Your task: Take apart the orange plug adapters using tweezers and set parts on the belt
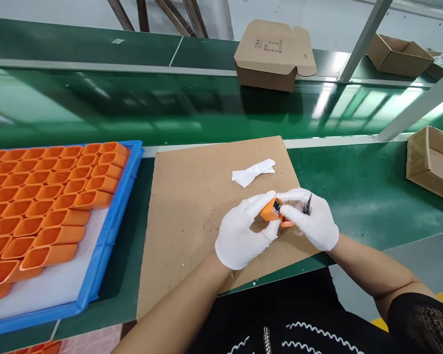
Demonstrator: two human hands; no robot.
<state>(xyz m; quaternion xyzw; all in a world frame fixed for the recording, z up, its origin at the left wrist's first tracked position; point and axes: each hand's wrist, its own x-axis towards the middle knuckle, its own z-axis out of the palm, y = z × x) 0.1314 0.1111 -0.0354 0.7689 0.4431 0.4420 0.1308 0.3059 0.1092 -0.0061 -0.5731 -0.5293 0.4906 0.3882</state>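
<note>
My left hand (245,228), in a white glove, is closed around an orange plastic housing (268,211) with a dark part at its opening. From the other side my right hand (312,219), also gloved, presses its fingers against that housing. A dark pointed tool tip (308,202) sticks up out of the right hand; its kind is mostly hidden by the fingers. Both hands are above a brown cardboard sheet (192,206). Just beyond them a crumpled white paper piece (254,172) lies on the sheet.
On the left, a blue tray (110,236) holds many orange housings (55,191) in rows. A closed cardboard box (275,51) stands on the ledge at the back. Open boxes (433,162) sit at the right, beside a slanted metal post (417,110).
</note>
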